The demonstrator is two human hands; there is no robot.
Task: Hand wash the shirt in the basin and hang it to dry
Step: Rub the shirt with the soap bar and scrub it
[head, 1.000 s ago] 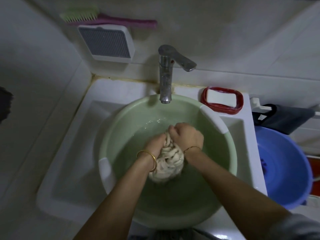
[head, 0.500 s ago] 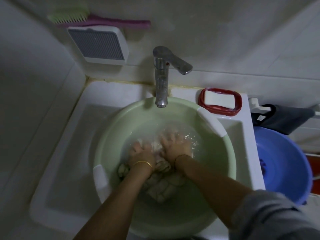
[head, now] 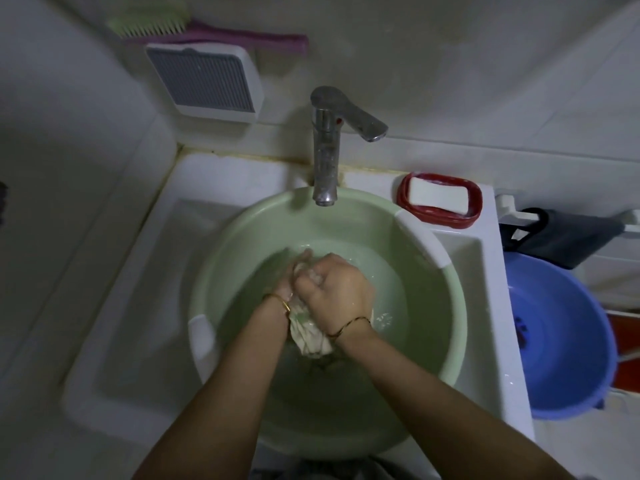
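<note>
- The shirt (head: 310, 336) is a pale, wet bunch held up inside the basin (head: 242, 233), over the water (head: 391, 289). Its lower end hangs down between the wrists; I cannot tell whether it touches the water.
- The right hand (head: 334, 292) grips the top of the bunch, fingers curled tight round the cloth. A thin cord sits on its wrist.
- The left hand (head: 289, 280) is pressed against the other side of the bunch and is blurred. Its fingers seem wrapped on the cloth, but how exactly they lie cannot be made out. A gold bangle (head: 281, 302) sits on its wrist.
- The basin is round, pale green, with two white grips on its rim, and holds shallow, cloudy water.
- It sits in a white sink (head: 138, 306), filling the right part of it and leaving the left part of the sink bare.
- A steel tap (head: 325, 150) stands at the back edge, its spout over the basin's far rim and its lever pointing right.
- Just right of the tap, on the sink's back corner, a red dish (head: 403, 199) holds a white soap (head: 438, 197).
- Beside the sink on the right stands a blue tub (head: 561, 341). Above it a dark cloth (head: 568, 237) hangs on a white rail (head: 509, 206).
- The walls (head: 485, 81) are pale tile, and the light is dim.
- On the back wall, left of the tap, hangs a white box with a grey grille (head: 204, 81). A brush (head: 207, 31) with green bristles and a pink handle lies across its top.
</note>
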